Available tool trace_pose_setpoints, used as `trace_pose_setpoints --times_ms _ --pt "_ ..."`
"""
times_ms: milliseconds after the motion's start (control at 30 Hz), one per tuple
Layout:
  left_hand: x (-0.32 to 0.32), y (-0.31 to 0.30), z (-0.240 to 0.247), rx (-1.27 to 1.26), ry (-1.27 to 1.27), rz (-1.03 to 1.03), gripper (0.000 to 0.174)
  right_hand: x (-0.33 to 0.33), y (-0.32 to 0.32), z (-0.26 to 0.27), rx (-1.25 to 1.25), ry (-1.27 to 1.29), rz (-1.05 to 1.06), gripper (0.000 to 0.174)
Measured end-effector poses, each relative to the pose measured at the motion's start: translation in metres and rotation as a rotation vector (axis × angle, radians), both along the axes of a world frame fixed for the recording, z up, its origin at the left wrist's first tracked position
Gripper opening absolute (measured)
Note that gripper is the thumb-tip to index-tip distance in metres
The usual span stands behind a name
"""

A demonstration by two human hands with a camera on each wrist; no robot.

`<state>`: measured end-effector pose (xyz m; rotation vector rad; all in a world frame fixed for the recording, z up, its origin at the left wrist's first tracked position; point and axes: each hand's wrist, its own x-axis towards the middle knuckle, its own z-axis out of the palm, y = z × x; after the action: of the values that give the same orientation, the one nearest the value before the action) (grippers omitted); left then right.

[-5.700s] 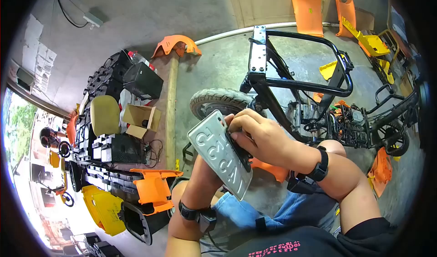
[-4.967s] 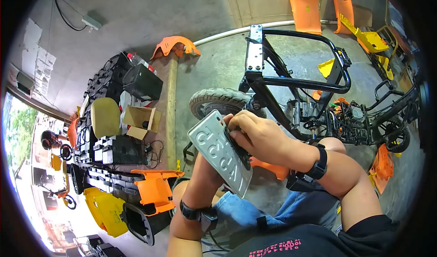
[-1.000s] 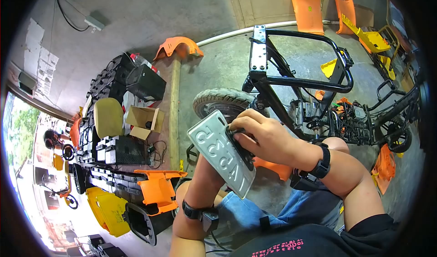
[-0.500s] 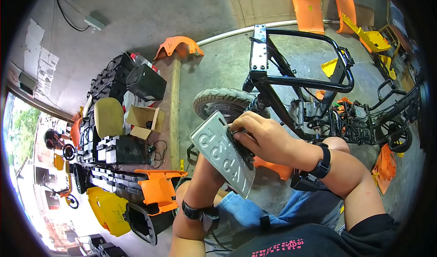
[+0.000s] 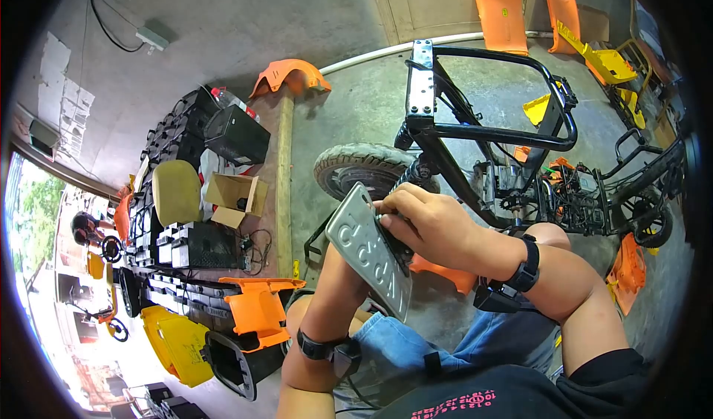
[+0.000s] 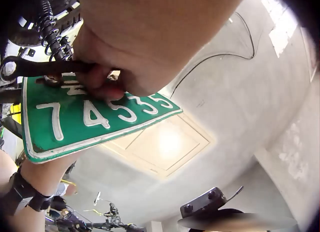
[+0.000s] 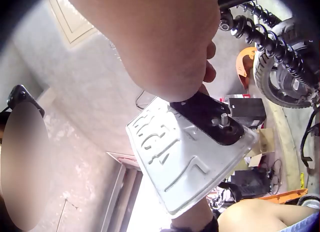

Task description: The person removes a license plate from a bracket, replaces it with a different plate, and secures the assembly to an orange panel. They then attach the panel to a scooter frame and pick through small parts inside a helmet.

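Observation:
A licence plate [image 5: 368, 252] is held up in front of the body, its bare embossed back facing the head view. Its green numbered face [image 6: 95, 112] shows in the left wrist view. My left hand [image 6: 125, 57], mostly hidden behind the plate in the head view, grips a dark ring spanner [image 6: 47, 68] against the green face. On the back lies a black bracket [image 7: 207, 117] with a bolt and nut [image 7: 224, 123] near one end. My right hand [image 5: 423, 215] has its thumb and fingers pinched together at the bracket's other end; what lies between the fingertips is hidden.
A black motorbike frame [image 5: 490, 137] with its wheel [image 5: 364, 168] stands just beyond the hands. Orange panels [image 5: 256, 311], a yellow panel [image 5: 178, 345], black batteries [image 5: 200, 244] and an open carton [image 5: 238, 196] are at the left. A wooden beam [image 5: 284, 181] lies on the floor.
Over the last half second the plate has turned more edge-on to the head view, its upper left corner swinging right. My right hand stays at the bracket.

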<state>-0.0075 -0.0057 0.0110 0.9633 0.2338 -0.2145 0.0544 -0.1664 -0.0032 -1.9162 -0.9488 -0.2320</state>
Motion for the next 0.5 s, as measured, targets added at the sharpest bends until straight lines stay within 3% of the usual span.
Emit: trace_pose_setpoints --times_ms 100,333,500 --pt "0.0009 -0.0034 0.0012 0.075 0.020 0.000 0.037 -0.0002 -0.0005 -0.0007 -0.039 -0.006 -0.002 0.016" --pt "-0.0016 -0.0039 0.0006 -0.053 0.026 -0.040 0.035 -0.0008 -0.0006 -0.0018 -0.055 0.061 -0.025 0.018" --pt "0.0023 -0.0007 -0.0039 -0.051 -0.013 -0.080 0.034 -0.0016 0.0002 0.0017 0.060 0.093 -0.038 0.019"
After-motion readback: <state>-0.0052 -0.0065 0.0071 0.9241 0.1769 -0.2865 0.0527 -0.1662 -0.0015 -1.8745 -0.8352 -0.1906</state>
